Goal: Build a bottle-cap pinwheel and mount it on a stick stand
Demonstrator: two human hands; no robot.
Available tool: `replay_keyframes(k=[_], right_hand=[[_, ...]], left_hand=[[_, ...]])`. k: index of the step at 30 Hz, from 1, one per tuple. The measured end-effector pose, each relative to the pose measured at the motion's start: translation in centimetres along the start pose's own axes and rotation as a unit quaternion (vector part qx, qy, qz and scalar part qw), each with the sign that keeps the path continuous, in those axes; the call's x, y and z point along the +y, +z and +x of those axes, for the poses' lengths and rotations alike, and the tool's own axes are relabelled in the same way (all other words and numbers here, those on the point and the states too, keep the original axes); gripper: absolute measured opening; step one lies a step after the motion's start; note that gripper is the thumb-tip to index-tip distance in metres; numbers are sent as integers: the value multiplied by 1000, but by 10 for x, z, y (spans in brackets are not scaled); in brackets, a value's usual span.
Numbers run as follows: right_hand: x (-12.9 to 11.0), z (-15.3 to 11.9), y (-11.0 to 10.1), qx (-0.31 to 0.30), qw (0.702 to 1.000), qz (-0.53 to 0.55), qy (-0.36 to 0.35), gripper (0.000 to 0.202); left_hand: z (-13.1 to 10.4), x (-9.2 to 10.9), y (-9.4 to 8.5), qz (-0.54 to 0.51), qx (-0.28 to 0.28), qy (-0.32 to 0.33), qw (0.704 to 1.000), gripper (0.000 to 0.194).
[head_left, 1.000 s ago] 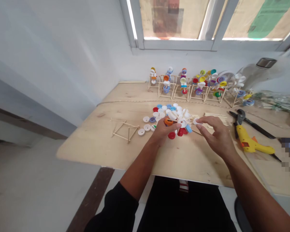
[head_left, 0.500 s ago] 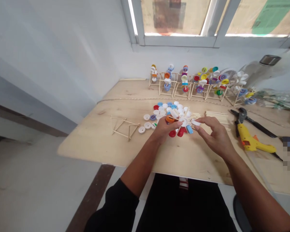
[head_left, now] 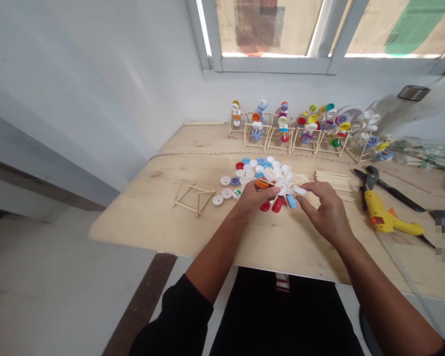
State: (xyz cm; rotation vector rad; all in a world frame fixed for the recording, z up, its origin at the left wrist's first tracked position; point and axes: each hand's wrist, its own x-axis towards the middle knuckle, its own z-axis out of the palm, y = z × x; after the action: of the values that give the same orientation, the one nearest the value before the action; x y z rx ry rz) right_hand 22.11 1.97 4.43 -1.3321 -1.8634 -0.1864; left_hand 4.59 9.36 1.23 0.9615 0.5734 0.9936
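Over the wooden table [head_left: 152, 217], behind its front edge, a cap wheel [head_left: 283, 187] is clamped by the left hand [head_left: 252, 196]; a white cap [head_left: 300, 190], pinched by the right hand [head_left: 328, 205], is apparently being fitted; steady alignment seems needed.

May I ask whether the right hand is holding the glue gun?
No, the glue gun lies on the table while the right hand holds a white cap.

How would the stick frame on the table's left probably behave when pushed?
The stick frame is probably light, being thin and open. It would likely slide rather than roll, given its straight sides. Being slender, it might also crack.
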Motion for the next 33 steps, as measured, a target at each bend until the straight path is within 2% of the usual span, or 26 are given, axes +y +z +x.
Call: replay_keyframes(k=[9, 18, 22, 25, 28, 33], right_hand=[[0, -3, -1, -16, 1000, -19, 7, 13], [-3, -6, 0, -29, 999, -18, 29, 12], [-8, -9, -11, -7, 998, -10, 54, 25], [-9, -7, -22, 21, 997, -4, 78, 23], [-7, -2, -28, -11, 998, 18, 66, 16], [-1, 4, -23, -83, 992, 70, 60, 11]], left_hand=[[-12, 10, 12, 21, -4, 20, 1000, 32], [-11, 11, 13, 32, 2, 10, 999, 32], [-11, 12, 11, 21, 7, 12, 1000, 28], [-11, 13, 8, 53, -5, 8, 999, 28], [-11, 14, 5, 100, -47, -17, 994, 31], [-11, 17, 5, 133, -87, -43, 986, 35]])
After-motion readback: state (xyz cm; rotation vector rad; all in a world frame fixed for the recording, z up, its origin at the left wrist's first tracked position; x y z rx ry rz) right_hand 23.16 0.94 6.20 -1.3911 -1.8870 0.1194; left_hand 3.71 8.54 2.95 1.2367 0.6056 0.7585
